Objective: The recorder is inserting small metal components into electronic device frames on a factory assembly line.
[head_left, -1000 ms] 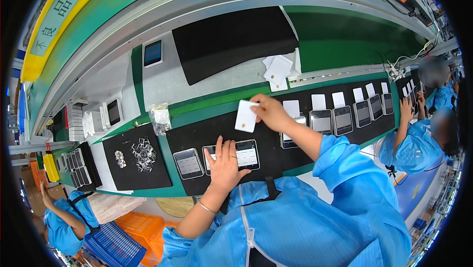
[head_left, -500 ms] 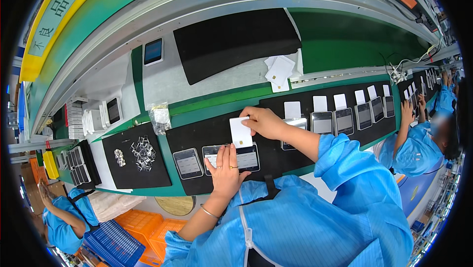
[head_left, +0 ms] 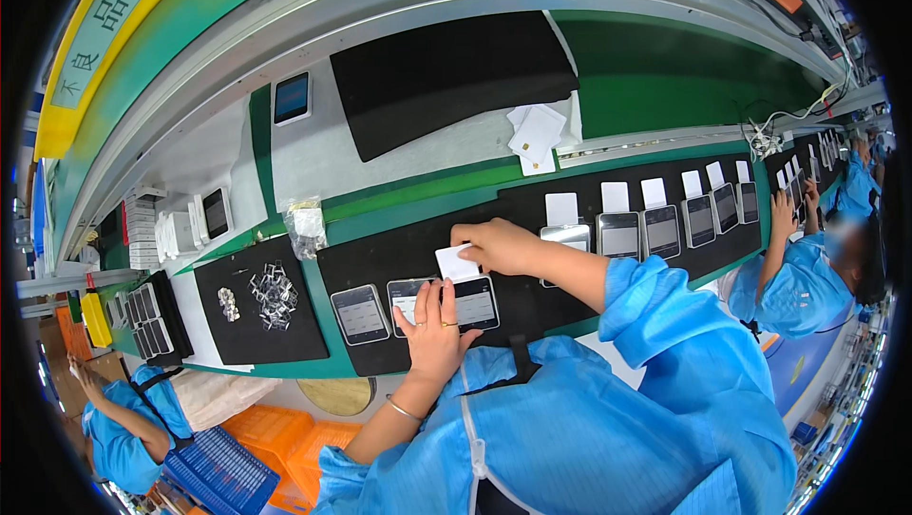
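Note:
My right hand (head_left: 503,247) pinches a white card (head_left: 456,262) at its upper right. The card's lower end meets the far edge of a handheld device (head_left: 480,304) with a lit screen, and its lower part is out of sight there. Fingers stretched, my left hand (head_left: 435,325) lies flat across this device and the left neighbouring device (head_left: 405,295), covering parts of both. Farther left lies another handheld device (head_left: 361,314) with a lit screen. To the right stands a row of similar devices (head_left: 619,236), each with a white card (head_left: 615,197) at its far edge.
Loose white cards (head_left: 538,135) lie beyond the black mat, near a folded black cloth (head_left: 456,78). Small shiny parts (head_left: 275,296) and a clear plastic bag (head_left: 306,227) are on the left. Co-workers sit at right (head_left: 803,277) and left (head_left: 128,429). An orange crate (head_left: 271,434) stands below.
My right hand has lowered the white card toward me against the device's far edge, so less of the card shows. My left hand has stayed in place.

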Demonstrator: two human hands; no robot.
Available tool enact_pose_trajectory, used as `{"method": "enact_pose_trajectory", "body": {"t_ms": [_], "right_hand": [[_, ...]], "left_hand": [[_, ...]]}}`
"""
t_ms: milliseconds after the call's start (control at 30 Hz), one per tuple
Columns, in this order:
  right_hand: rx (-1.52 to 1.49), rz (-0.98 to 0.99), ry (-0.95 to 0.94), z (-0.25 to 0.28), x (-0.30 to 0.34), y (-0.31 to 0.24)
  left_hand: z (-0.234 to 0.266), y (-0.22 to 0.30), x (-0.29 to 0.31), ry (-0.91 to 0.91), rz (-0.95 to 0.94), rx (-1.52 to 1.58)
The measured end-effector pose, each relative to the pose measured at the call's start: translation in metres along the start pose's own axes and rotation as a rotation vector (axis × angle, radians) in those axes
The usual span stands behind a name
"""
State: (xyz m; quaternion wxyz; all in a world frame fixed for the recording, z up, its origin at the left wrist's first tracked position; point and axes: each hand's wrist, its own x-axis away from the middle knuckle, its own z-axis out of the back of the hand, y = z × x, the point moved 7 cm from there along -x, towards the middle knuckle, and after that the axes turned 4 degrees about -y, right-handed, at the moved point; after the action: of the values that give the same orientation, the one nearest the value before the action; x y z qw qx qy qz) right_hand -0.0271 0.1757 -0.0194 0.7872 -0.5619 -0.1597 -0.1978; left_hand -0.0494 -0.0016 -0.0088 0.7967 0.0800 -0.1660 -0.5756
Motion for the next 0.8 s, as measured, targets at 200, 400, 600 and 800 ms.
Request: {"method": "enact_pose_trajectory", "body": {"t_ms": [200, 400, 600, 800], "right_hand": [[0.333, 0.054, 0.006, 0.005, -0.003, -0.011], [0.335, 0.218, 0.292, 0.022, -0.007, -0.003], [0.516, -0.009, 1.040, 0.158, 0.033, 0.072], [0.656, -0.197, 0.913, 0.154, 0.024, 0.082]], "left_hand": [[0.000, -0.002, -0.001, -0.030, 0.017, 0.013], [0.001, -0.006, -0.002, -0.063, 0.032, 0.024], [0.022, -0.040, 0.009, -0.026, 0.152, 0.069], [0.032, -0.073, 0.013, -0.108, 0.171, -0.079]]}}
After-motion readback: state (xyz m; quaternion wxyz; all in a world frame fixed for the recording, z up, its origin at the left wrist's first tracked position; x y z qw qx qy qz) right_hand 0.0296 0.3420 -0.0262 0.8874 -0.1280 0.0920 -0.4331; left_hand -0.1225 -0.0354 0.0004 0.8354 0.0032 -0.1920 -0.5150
